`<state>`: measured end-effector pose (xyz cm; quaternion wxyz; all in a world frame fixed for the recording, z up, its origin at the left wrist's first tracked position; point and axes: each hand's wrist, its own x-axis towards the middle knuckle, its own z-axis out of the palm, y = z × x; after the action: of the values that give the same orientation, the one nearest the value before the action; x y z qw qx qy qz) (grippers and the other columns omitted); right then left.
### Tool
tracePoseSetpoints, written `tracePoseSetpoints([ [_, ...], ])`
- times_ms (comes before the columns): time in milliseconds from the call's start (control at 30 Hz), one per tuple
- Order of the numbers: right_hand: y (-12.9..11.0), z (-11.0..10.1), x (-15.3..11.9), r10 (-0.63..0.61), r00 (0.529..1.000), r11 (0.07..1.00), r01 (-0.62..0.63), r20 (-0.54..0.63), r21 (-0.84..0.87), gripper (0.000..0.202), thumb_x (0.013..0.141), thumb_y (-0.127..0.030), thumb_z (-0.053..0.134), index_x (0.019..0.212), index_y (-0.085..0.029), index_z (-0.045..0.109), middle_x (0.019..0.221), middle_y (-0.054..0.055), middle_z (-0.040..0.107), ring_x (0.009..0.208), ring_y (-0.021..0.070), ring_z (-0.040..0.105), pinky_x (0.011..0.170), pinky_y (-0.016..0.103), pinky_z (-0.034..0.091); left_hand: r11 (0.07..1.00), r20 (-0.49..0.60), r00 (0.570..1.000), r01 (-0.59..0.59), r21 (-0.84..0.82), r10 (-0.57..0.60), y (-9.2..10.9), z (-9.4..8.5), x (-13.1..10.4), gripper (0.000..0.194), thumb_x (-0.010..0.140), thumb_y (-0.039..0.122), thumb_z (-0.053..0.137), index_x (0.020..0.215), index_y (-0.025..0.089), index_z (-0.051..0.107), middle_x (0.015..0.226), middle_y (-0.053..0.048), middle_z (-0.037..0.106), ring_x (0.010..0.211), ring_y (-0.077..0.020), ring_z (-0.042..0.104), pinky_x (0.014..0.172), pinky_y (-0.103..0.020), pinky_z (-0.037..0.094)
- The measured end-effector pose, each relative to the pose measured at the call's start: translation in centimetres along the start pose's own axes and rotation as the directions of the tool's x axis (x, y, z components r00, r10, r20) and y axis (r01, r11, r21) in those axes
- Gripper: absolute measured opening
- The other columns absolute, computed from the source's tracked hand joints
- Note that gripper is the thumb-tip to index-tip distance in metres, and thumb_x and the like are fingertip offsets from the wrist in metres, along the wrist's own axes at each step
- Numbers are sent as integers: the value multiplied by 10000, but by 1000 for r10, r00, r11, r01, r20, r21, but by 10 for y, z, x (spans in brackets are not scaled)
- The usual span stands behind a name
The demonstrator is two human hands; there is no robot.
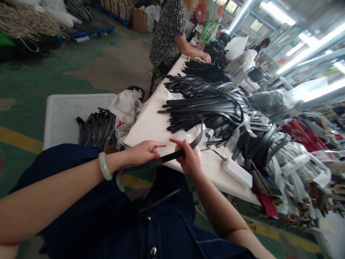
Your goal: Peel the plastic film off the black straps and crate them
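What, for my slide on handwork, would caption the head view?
Left hand and right hand on a black strap, beside a table strewn with more straps.

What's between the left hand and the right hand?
In the head view, a stretch of black strap bridges the gap from the left hand to the right hand.

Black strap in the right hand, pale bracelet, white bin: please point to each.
Black strap [171,156], head view: flat middle.
Pale bracelet [103,167], head view: outer band.
White bin [55,120], head view: left wall.
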<state>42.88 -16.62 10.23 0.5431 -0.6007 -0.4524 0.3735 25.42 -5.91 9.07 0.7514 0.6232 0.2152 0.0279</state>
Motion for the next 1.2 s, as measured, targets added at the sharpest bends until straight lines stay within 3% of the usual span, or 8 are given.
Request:
tracePoseSetpoints([
  [100, -4, -2, 5, -29, 991, 999, 24, -134, -41, 547, 962, -559, 356, 1057, -162, 720, 520, -39, 375, 412, 76, 313, 401, 222, 269, 1000, -12, 1000, 15, -25, -15, 3, 2, 2, 742, 782, 212, 611, 1465, 85, 351, 755, -59, 736, 612, -157, 653, 558, -214, 455],
  [200, 0, 12, -5, -112, 993, 959, 117, 34, -258, 469, 962, -510, 392, 1044, -195, 731, 594, 4, 519, 555, 119, 499, 540, 240, 408, 996, -19, 998, -56, -68, 55, 2, 6, 7, 684, 778, 216, 609, 1419, 62, 424, 882, -106, 744, 679, -165, 669, 593, -224, 480],
  [300, 2, 18, -13, -118, 987, 961, 140, 104, -236, 401, 925, -487, 477, 1065, -199, 718, 768, 48, 637, 710, 159, 594, 625, 261, 464, 991, -38, 991, -128, -45, 126, 1, 7, 8, 647, 760, 188, 617, 1380, 66, 480, 1012, -124, 730, 757, -171, 680, 635, -223, 493],
  [500, -13, -12, 10, -76, 917, 981, 138, -392, 134, 347, 894, -470, 527, 838, -173, 696, 531, -55, 320, 417, 63, 260, 390, 217, 203, 984, -104, 993, -27, 178, 46, 10, 5, 1, 718, 754, 115, 543, 1451, 54, 379, 737, -56, 730, 636, -165, 663, 566, -210, 452],
  [733, 8, 3, -12, -77, 988, 984, 54, -132, -169, 418, 932, -505, 471, 981, -168, 714, 604, -18, 467, 479, 82, 407, 452, 231, 317, 966, -44, 992, -104, 237, 118, 12, 10, 2, 676, 762, 138, 543, 1428, 89, 435, 640, 12, 672, 526, -104, 556, 536, -187, 372],
  [967, -15, -22, -14, -185, 861, 982, 147, -474, -116, 470, 956, -493, 419, 839, -156, 725, 588, -1, 446, 464, 93, 370, 417, 241, 254, 959, -112, 992, -23, 281, 56, 5, 9, 9, 689, 764, 167, 572, 1429, 60, 424, 626, -12, 684, 486, -110, 537, 491, -195, 343],
  [1100, 4, 9, -26, -190, 960, 951, 128, -205, -283, 507, 992, -479, 313, 1010, -178, 721, 780, 54, 604, 718, 156, 589, 652, 275, 476, 997, -57, 997, -59, 47, 62, 5, 16, 17, 688, 784, 189, 572, 1429, 32, 394, 703, -50, 708, 511, -115, 569, 482, -189, 362],
  [1200, 30, 34, -33, -198, 978, 921, 162, -67, -355, 458, 1002, -431, 316, 1190, -183, 652, 1129, 109, 644, 1125, 215, 576, 967, 353, 461, 995, -149, 984, -100, 23, 102, 2, 23, 20, 633, 754, 148, 596, 1352, -16, 470, 668, -32, 674, 511, -81, 513, 479, -169, 324],
])
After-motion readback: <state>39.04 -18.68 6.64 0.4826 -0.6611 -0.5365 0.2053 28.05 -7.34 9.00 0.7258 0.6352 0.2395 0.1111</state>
